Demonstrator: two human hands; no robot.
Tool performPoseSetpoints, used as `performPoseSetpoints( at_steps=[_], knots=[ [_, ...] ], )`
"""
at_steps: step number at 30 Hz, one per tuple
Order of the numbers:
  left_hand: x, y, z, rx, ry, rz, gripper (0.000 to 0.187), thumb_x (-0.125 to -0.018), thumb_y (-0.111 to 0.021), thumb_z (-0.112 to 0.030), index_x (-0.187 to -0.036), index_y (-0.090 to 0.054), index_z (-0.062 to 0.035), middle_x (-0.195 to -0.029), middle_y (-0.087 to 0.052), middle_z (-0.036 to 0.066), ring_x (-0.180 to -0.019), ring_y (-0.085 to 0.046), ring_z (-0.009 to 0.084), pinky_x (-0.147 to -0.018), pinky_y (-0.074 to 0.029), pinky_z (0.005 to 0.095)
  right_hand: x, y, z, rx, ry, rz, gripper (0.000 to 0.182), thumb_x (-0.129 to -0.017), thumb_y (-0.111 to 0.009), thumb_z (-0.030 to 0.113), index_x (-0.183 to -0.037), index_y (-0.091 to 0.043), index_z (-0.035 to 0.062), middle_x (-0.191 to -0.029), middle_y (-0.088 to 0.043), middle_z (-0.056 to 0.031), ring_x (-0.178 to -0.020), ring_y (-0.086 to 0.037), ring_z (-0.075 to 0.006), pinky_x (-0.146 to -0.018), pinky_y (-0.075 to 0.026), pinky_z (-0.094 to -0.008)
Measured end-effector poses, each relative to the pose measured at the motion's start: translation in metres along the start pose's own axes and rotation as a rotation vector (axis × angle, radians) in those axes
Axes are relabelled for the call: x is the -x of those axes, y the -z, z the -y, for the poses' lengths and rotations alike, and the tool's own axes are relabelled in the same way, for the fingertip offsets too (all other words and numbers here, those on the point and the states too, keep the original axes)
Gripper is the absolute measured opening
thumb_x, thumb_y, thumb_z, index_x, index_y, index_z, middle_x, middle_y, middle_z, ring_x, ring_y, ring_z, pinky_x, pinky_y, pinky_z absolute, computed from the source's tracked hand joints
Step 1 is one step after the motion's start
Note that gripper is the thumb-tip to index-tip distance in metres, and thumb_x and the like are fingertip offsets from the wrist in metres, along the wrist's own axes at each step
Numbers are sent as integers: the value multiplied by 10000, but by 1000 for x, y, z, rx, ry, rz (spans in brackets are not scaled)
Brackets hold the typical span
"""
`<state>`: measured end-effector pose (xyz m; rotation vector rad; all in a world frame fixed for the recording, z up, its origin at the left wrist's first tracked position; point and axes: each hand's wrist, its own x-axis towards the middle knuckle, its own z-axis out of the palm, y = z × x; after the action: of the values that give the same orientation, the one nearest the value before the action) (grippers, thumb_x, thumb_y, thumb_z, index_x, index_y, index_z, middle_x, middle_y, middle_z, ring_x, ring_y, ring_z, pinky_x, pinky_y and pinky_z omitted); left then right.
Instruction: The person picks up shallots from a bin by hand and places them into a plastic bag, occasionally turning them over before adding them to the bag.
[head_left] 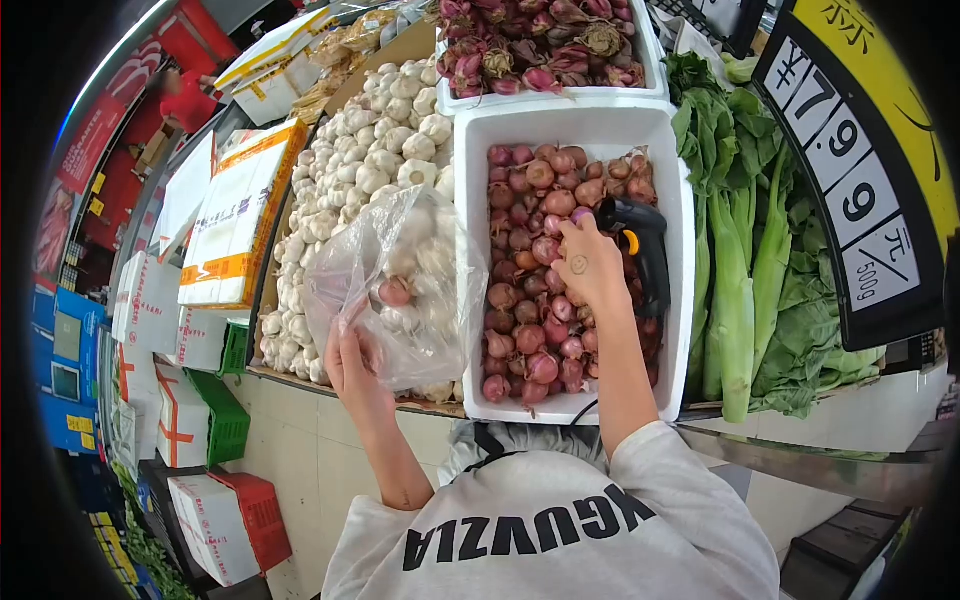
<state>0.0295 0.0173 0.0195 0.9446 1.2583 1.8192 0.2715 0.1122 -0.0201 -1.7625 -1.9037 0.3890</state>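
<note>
My left hand [352, 355] grips a clear plastic bag [430, 345] by its lower left side, over the garlic. One small red onion [395, 291] shows inside the bag. My right hand [588, 262] is over the white foam box [565, 122] of small red onions [528, 340], its fingers closed around a purplish onion [581, 214] that shows at the fingertips. Just right of that hand, a black handheld device [650, 255] with an orange button lies on the onions, partly hidden by my wrist.
A heap of garlic bulbs [370, 150] fills the left side. Darker shallots [545, 45] sit in another foam box behind. Leafy greens [740, 270] and a price sign [850, 180] stand to the right. Foam cartons [235, 225] are stacked left; a person in red [185, 100] is far off.
</note>
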Motion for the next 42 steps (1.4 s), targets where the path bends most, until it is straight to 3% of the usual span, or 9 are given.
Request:
performPoseSetpoints(
  at_steps=[10,12,14,18,27,33,36,38,42],
  knots=[
    [5,1,-4,-21,1,9,289,-866,-383,-194,-957,-555,20,-576,-288,-65,-485,-245,18,-427,-176,164,-5,-41,1,238,84,-33,457,-568,-677,115,-972,-473,51,-1003,-400,-155,-833,-468,-376,-700,-421,-396],
    [6,1,-6,-28,-7,-4,293,-867,-383,-199,-954,-554,22,-576,-289,-64,-487,-250,17,-428,-178,163,-3,-43,4,198,132,-98,280,-633,-531,14,-910,-498,4,-1008,-386,-176,-801,-454,-376,-665,-439,-395],
    [6,2,-8,-34,-19,-18,298,-868,-384,-204,-952,-554,25,-576,-291,-62,-489,-255,16,-429,-179,163,-3,-46,-1,218,68,-55,509,-530,-697,102,-977,-458,48,-1005,-387,-150,-847,-458,-373,-684,-429,-402],
    [6,6,-10,-6,-3,-16,299,-869,-383,-205,-943,-553,30,-571,-302,-59,-489,-267,17,-429,-184,161,-2,-45,-2,176,38,-52,504,-517,-665,61,-977,-457,64,-978,-381,-152,-816,-461,-371,-680,-431,-418],
    [4,10,-11,38,13,15,281,-871,-384,-195,-958,-544,19,-564,-314,-60,-490,-274,18,-427,-194,160,-4,7,29,-366,178,-175,348,-597,-608,29,-921,-481,54,-864,-441,-119,-801,-493,-281,-719,-413,-332],
    [4,-1,-14,76,14,23,299,-873,-382,-197,-952,-542,43,-559,-309,-59,-469,-261,20,-430,-195,173,5,5,108,-969,284,312,301,-655,-624,80,-934,-529,16,-928,-498,-92,-773,-522,-168,-639,-443,-262],
    [7,-2,-16,49,1,1,295,-872,-384,-197,-954,-542,38,-560,-313,-59,-477,-267,20,-429,-196,174,-11,-40,130,-898,418,248,265,-679,-617,92,-920,-536,17,-801,-526,-71,-671,-533,-145,-573,-432,-228],
    [9,6,-10,86,-25,-44,273,-870,-380,-184,-973,-540,13,-573,-321,-56,-499,-265,22,-437,-194,166,-24,-67,140,-1241,139,765,246,-718,-615,119,-921,-513,23,-760,-526,-43,-643,-535,-123,-537,-436,-233],
    [12,9,-12,101,-18,-72,270,-870,-382,-183,-965,-542,13,-574,-319,-56,-503,-269,23,-438,-195,166,-40,-92,155,-1248,-70,835,220,-733,-609,159,-884,-524,25,-714,-536,-40,-567,-514,-122,-442,-393,-228]
  ],
)
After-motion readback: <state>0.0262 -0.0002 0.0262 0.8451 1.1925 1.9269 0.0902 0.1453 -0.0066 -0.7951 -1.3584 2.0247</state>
